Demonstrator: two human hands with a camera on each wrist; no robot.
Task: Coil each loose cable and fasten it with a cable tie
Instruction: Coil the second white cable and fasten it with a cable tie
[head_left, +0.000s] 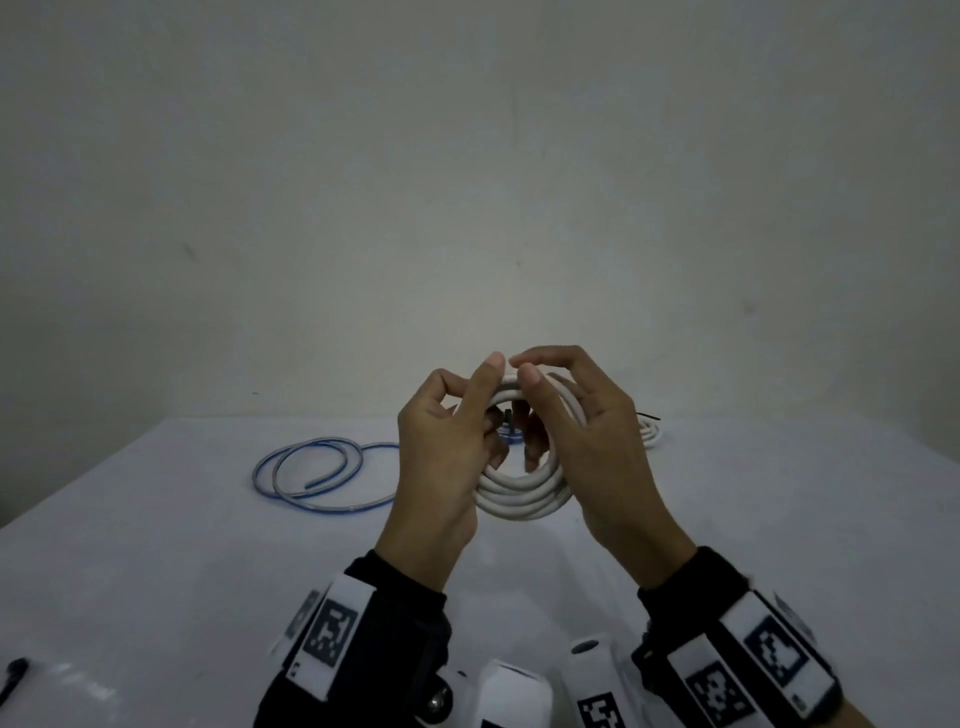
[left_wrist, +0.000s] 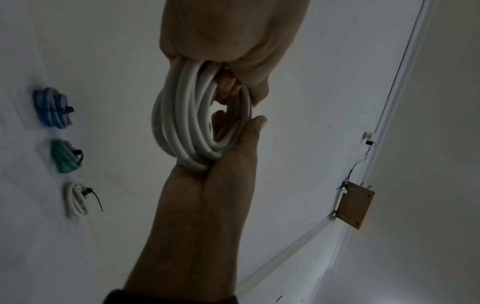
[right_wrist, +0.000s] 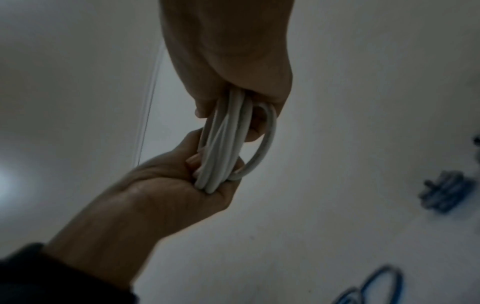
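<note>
A white cable (head_left: 519, 493) wound into a coil of several loops hangs above the table between both hands. My left hand (head_left: 470, 410) grips the coil's left side, thumb up along the top loop. My right hand (head_left: 566, 410) grips the right side, with thumb and forefinger pinching the top of the loops. In the left wrist view the white cable (left_wrist: 187, 123) runs from my left hand (left_wrist: 233, 51) down into the right palm (left_wrist: 228, 168). In the right wrist view the white cable (right_wrist: 228, 144) shows edge-on. No tie shows on this coil.
A loose blue cable (head_left: 311, 473) lies in open loops on the white table (head_left: 156, 571), left of the hands. Tied blue (left_wrist: 53, 108), green (left_wrist: 64, 157) and white (left_wrist: 75, 199) bundles lie in a row. A black cable tie (head_left: 13, 675) lies at the near left edge.
</note>
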